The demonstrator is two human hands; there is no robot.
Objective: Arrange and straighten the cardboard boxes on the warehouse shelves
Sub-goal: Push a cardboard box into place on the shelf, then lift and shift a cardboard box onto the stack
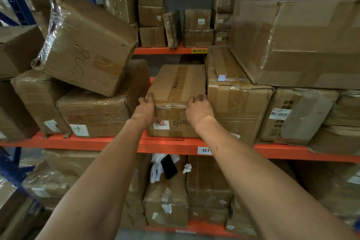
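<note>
1. Setting: a warehouse aisle with blue uprights and orange beams is shown; the middle shelf beam (109,143) runs across the view, and cardboard boxes are stacked on every level, including a far rack behind.
2. Object in hand: a small taped box (176,91), marked with handwriting and a white label on its near face, is seated on the middle shelf between a wrapped box (93,115) on the left and a taller box (233,103) on the right.
3. Hands: the left hand (147,110) is clamped on the near-left top corner of the small box and the right hand (198,110) on its near-right top corner — both are closed on it, one on each side.
4. Progress: the small box appears nearly square to the beam, so its straightening is judged to be close to finished.
5. Remaining work: a large tilted box (85,45) at upper left is seen leaning askew on the boxes below it, and a big box (303,45) at upper right lies crooked on its stack — the task is judged to be far from complete.
</note>
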